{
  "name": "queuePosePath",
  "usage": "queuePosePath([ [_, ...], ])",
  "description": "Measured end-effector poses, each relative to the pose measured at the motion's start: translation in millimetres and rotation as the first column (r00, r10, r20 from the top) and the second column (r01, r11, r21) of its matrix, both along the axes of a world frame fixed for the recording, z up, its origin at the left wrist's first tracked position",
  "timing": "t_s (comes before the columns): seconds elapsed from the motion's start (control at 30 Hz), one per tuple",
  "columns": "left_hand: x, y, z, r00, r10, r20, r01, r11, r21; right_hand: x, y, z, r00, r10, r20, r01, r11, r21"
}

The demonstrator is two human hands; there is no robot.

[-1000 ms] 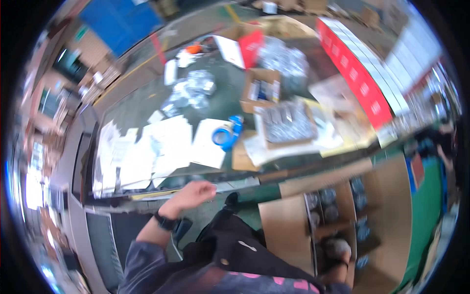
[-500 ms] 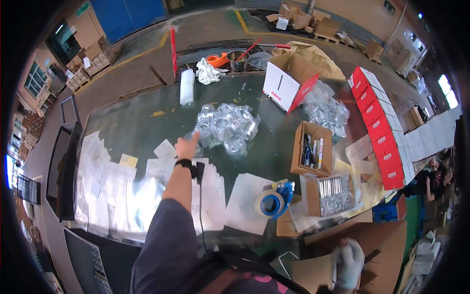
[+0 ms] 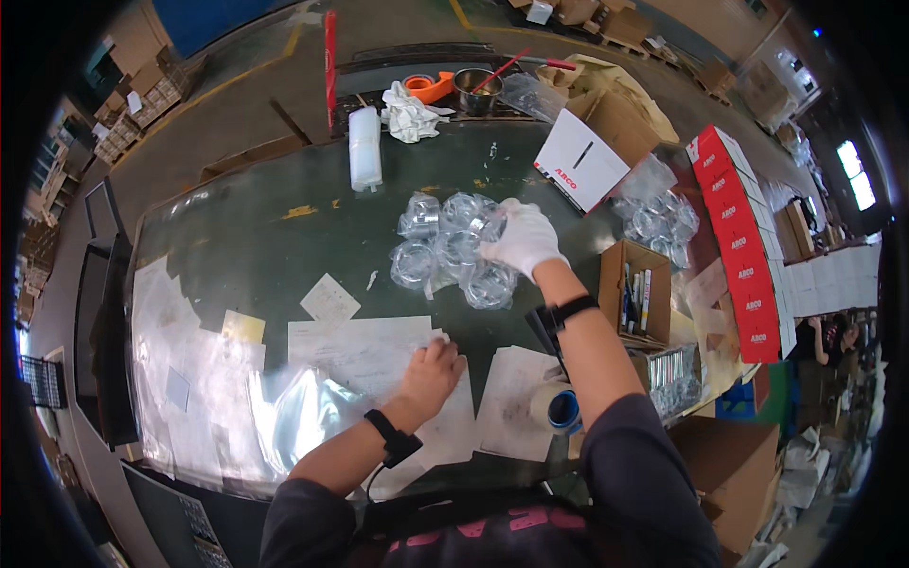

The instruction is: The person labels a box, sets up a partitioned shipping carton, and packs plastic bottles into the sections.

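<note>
A cluster of shiny metal pistons in clear plastic bags (image 3: 440, 248) lies in the middle of the green table (image 3: 275, 237). At its right side my right hand (image 3: 526, 239), in a white glove, has its fingers curled round one bagged piston (image 3: 489, 225). Bare and closed, my left hand (image 3: 433, 377) rests over the printed papers (image 3: 365, 339) nearer to me. Its fingertips meet at the sheets' upper right edge; what they pinch, if anything, is too small to make out.
An open white-and-red box (image 3: 579, 161) stands behind more bagged parts (image 3: 663, 222). A carton of markers (image 3: 620, 293), metal pins (image 3: 670, 369) and a blue tape roll (image 3: 564, 409) are on the right. Red boxes (image 3: 740, 251) line the edge. A plastic roll (image 3: 365, 151) lies at the back.
My left hand has drawn back from the bagged pistons onto the papers. My gloved right hand has come up from the lower right to the cluster. The bagged pistons lie slightly rearranged.
</note>
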State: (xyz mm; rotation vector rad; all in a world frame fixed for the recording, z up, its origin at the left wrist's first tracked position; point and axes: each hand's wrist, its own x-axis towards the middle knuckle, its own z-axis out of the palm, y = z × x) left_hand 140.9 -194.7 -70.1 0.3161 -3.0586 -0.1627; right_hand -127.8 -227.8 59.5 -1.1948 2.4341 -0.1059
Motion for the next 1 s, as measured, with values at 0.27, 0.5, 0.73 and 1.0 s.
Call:
queuePosePath([
  [0.27,-18.2,12.2,34.7,0.858,0.438,0.268,-0.509,0.798,0.324,40.5,98.7,13.5,1.0,0.028,0.003,-0.027,0.991,-0.128],
  [0.5,-53.7,-88.1,6.0,0.82,0.541,-0.187,-0.307,0.692,0.653,41.4,108.2,-57.9,0.999,0.002,-0.046,-0.007,0.994,-0.107],
  [0.73,-51.7,-146.7,-23.9,0.868,0.476,0.142,-0.492,0.786,0.373,93.2,240.6,-13.6,0.555,0.009,0.832,0.59,0.701,-0.401],
  [1.0,-4.5,-63.2,27.0,0.846,0.493,0.203,-0.502,0.609,0.614,178.9,673.6,115.6,0.303,-0.709,0.637,0.892,-0.024,-0.451],
])
